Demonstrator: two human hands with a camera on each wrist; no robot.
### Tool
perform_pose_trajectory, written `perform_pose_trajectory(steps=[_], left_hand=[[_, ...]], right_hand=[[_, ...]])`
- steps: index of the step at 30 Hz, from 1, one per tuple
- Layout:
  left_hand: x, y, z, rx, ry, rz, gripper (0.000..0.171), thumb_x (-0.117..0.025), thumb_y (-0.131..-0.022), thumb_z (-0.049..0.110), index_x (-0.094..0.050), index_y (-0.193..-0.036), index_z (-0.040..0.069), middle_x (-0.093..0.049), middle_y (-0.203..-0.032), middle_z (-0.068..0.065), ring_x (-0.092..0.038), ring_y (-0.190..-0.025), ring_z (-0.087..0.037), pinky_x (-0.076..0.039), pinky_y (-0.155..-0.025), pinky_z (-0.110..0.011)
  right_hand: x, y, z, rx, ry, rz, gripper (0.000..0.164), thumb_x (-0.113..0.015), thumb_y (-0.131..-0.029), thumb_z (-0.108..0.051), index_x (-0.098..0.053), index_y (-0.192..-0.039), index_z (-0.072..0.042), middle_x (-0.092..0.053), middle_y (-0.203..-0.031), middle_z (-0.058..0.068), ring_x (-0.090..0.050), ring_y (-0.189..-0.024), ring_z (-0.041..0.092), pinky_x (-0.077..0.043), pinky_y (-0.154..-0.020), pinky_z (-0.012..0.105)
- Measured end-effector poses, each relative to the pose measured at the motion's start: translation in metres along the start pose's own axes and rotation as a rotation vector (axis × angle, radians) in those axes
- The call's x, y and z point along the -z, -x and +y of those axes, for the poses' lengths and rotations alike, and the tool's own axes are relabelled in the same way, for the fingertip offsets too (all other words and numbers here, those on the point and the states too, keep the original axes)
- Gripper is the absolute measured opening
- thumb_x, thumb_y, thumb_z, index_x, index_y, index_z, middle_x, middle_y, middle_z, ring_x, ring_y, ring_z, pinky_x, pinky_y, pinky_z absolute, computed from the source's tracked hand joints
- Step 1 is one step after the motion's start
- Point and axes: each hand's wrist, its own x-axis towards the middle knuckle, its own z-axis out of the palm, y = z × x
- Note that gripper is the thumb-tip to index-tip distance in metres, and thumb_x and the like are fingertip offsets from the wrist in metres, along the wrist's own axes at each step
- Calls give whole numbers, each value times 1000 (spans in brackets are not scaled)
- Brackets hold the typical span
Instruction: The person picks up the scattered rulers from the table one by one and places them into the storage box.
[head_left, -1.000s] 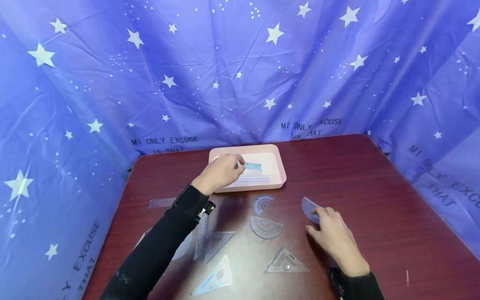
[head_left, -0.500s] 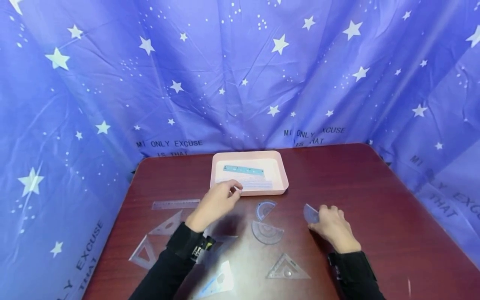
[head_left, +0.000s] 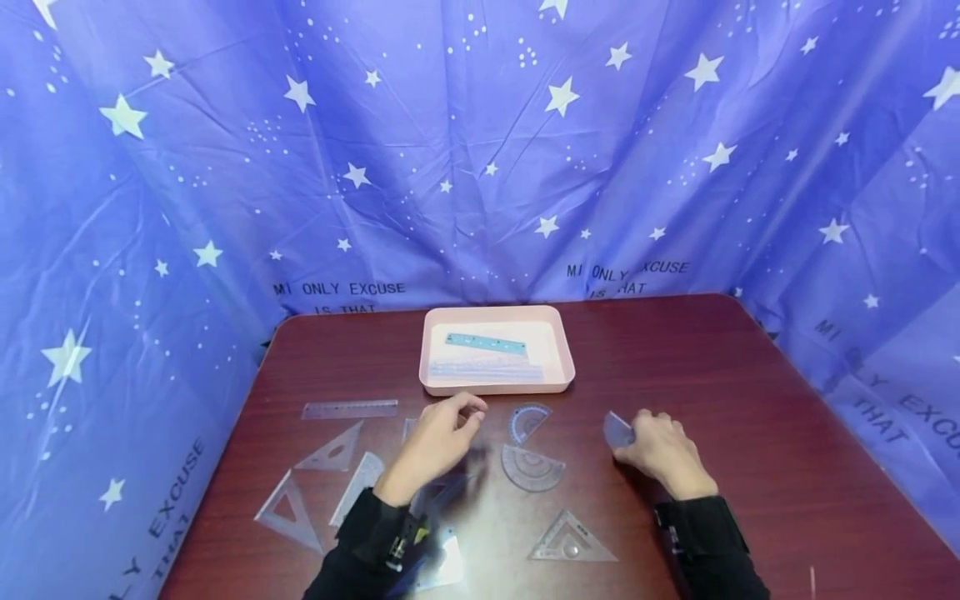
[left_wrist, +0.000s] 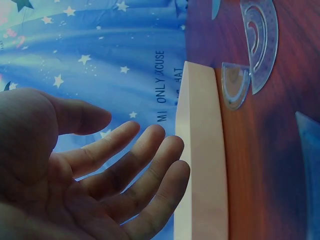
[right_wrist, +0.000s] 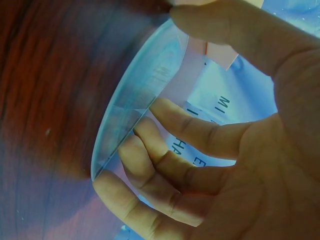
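Observation:
My right hand (head_left: 663, 450) grips a clear protractor (right_wrist: 142, 92) at the right of the table, the thumb at one end and the fingertips along its straight edge. My left hand (head_left: 438, 442) hovers in front of the pink tray (head_left: 495, 388), its fingers loosely bent around nothing, as the left wrist view shows. A blue ruler (head_left: 486, 343) and clear rulers (head_left: 487, 371) lie in that tray. Between the hands are a small blue-marked protractor (head_left: 525, 422) and a larger clear protractor (head_left: 534, 468). The left forearm partly covers several clear pieces.
On the left lie a clear ruler (head_left: 349, 409), two set squares (head_left: 333, 450) and a white-looking piece (head_left: 358, 486). Nearer the front, another set square (head_left: 572, 540) rests between the arms. A starry blue curtain (head_left: 480, 150) hangs behind the dark red table (head_left: 750, 400).
My left hand has drawn back from over the tray toward me, leaving the blue ruler lying inside. My right hand has closed further over the protractor at nearly the same spot.

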Motion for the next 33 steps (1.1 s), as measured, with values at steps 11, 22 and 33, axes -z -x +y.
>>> perform_pose_trajectory(steps=[11, 22, 33], left_hand=[[-17, 13, -5, -2, 60, 0, 18, -66, -102, 12, -75, -116, 6, -77, -100, -5, -71, -91, -19, -59, -86, -36], [-33, 21, -3, 30, 84, -41, 22, -62, -103, 14, -75, -119, 8, -77, -100, -3, -70, -87, -12, -59, -85, -33], [-47, 19, 5, 60, 232, -42, 30, -63, -103, 15, -70, -128, 0, -78, -106, -7, -72, -91, -13, -59, -86, -30]], right_hand=[[-1, 0, -3, 1, 7, 13, 61, -85, -81, -34, -59, -110, 13, -62, -99, 31, -61, -94, 48, -55, -79, 64], [-5, 1, -7, 12, 8, 19, 61, -86, -79, -35, -58, -107, 12, -62, -96, 30, -62, -90, 45, -56, -76, 62], [0, 21, -46, 81, -25, 94, 59, -86, -79, -35, -64, -113, 7, -63, -99, 23, -63, -92, 40, -58, -72, 60]])
